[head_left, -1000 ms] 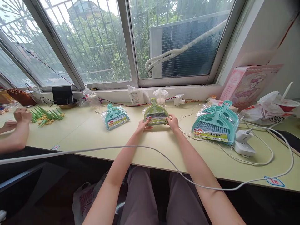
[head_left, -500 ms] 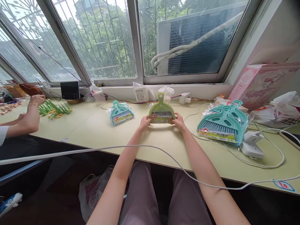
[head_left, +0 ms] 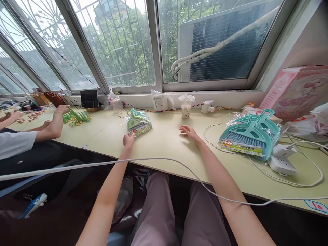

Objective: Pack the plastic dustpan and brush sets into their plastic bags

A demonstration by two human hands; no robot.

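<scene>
My left hand (head_left: 128,139) grips the lower left corner of a green dustpan-and-brush set (head_left: 135,119), which lies over a teal set (head_left: 146,119) in clear wrap. Much of the teal set is hidden beneath the green one. Over the middle of the table, my right hand (head_left: 189,132) holds nothing, its fingers apart and a little bent. To its right lies a pile of wrapped teal dustpan-and-brush sets (head_left: 247,135) with printed yellow-green labels.
A lidded drink cup (head_left: 186,108) stands near the window sill. White cables run around a power strip (head_left: 282,165) at right, and one crosses above my forearms. A pink box (head_left: 292,90) leans at the back right. At left, a co-worker's hand (head_left: 63,109) is beside green stems (head_left: 77,117).
The green dustpan set has moved left from the middle onto the teal set, with my left hand on it. My right hand has let go of it.
</scene>
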